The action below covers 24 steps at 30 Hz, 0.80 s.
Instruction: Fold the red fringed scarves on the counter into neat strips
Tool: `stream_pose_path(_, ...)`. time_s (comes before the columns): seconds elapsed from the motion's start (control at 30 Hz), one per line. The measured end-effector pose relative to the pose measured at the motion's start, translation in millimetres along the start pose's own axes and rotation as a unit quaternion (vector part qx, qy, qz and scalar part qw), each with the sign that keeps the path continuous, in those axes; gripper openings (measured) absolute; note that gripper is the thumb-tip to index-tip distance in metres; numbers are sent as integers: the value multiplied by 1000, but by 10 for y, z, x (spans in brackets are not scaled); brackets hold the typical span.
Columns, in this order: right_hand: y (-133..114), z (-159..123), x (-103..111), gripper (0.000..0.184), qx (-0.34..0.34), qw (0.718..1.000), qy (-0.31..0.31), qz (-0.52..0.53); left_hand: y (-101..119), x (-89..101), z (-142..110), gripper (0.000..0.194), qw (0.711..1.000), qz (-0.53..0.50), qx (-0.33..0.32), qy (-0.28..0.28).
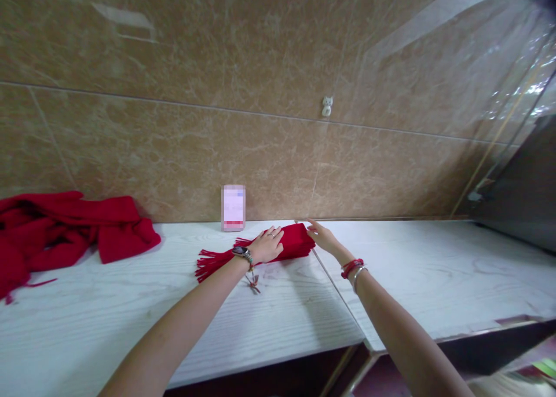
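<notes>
Head view first: a folded red scarf (278, 245) lies on the white wood-grain tabletop (130, 321), close in front of the brown marble wall (260, 148), with its fringe (211, 262) trailing off its left end toward the near side. The left hand (267, 245) rests palm down on the scarf's middle, fingers spread flat and only slightly apart; it presses the cloth rather than closing round anything. The right hand (320, 235) is at the scarf's right end, fingers extended and loosely open, fingertips touching the folded edge there; whether the thumb pinches the cloth cannot be told. Both wrists carry bracelets, and the left also a watch.

Just behind the scarf, a small blurred card (233, 207) stands upright against the wall. Well to the left of the scarf, a heap of more red cloth (65, 235) lies loose at the wall. The scarf's right end sits right at the seam (336, 292) where the tabletop meets a second white tabletop (434, 269), which runs bare to the right of the scarf up to a dark panel (525, 194). Between the scarf and the near table edge lies open board, crossed only by the two forearms, and between the fringe and the red heap the board is open too.
</notes>
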State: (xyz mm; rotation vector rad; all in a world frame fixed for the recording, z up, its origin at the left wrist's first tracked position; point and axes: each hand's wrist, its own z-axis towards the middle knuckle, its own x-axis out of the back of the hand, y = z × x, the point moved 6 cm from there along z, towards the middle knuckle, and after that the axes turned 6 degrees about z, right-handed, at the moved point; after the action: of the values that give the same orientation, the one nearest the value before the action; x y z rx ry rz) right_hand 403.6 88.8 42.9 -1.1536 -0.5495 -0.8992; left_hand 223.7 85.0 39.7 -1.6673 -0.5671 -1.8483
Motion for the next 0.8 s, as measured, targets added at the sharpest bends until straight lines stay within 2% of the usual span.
stream_pose_path(0.07,16,-4,105,40,-95,993,19,71,10,3,-5,50,1000,0,4,-1)
stream_pose_path(0.17,-36,-1,131,38,-170,965,0,197,26,4,-28,49,1000,1,17,6)
stream_pose_path(0.27,-112,31,120,36,-190,946,-23,263,23,8,-49,49,1000,-4,23,14)
stream_pose_path(0.43,-175,32,158,40,-152,928,-37,339,-59,115,68,52,998,-50,33,-3)
stream_pose_path(0.57,-95,-29,145,51,-134,944,-44,297,15,261,289,55,997,-68,12,35)
stream_pose_path(0.67,37,-76,96,49,-140,958,-19,250,158,155,381,49,998,-61,-30,6)
stream_pose_path(0.73,115,-107,34,49,-144,965,-19,219,202,41,383,48,998,-49,-36,-16)
stream_pose_path(0.8,137,-120,0,48,-127,979,-18,157,209,-18,367,47,998,-39,-37,-12)
